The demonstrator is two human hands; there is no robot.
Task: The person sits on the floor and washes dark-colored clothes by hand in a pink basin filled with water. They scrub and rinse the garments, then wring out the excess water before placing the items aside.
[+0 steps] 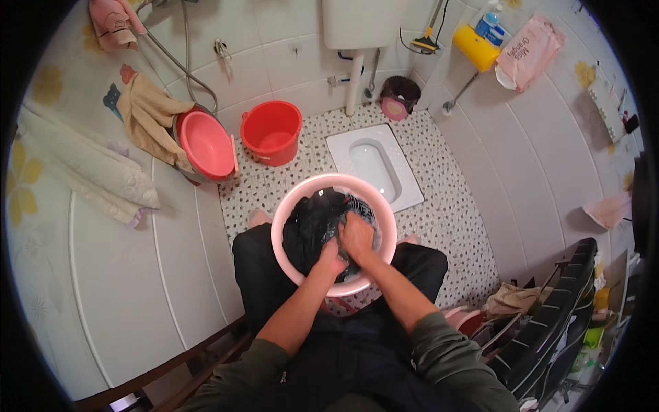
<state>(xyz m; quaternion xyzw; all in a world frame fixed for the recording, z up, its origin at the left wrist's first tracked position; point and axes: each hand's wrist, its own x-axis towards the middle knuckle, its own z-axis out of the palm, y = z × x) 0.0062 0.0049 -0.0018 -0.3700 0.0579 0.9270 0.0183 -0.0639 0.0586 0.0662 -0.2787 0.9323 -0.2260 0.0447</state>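
A pink basin (pixel 281 257) stands between my knees, holding water and soaked black clothing (pixel 305 223). My right hand (pixel 357 237) is closed around a bunched part of the wet garment near the basin's middle. Just left of it and a little nearer to me, my left hand (pixel 332 257) also grips the fabric, its fingertips partly sunk in the folds. Suds and wet sheen show around both hands. Some striped or light-patterned cloth lies at the far right inside the basin.
Beyond the basin, a squat toilet (pixel 376 165) is set in the speckled tile floor (pixel 460 220). A red bucket (pixel 272 137) and a pink tub (pixel 207 145) stand at far left. A small bin (pixel 398 99) is by the back wall; a black striped cover (pixel 549 329) hangs at right.
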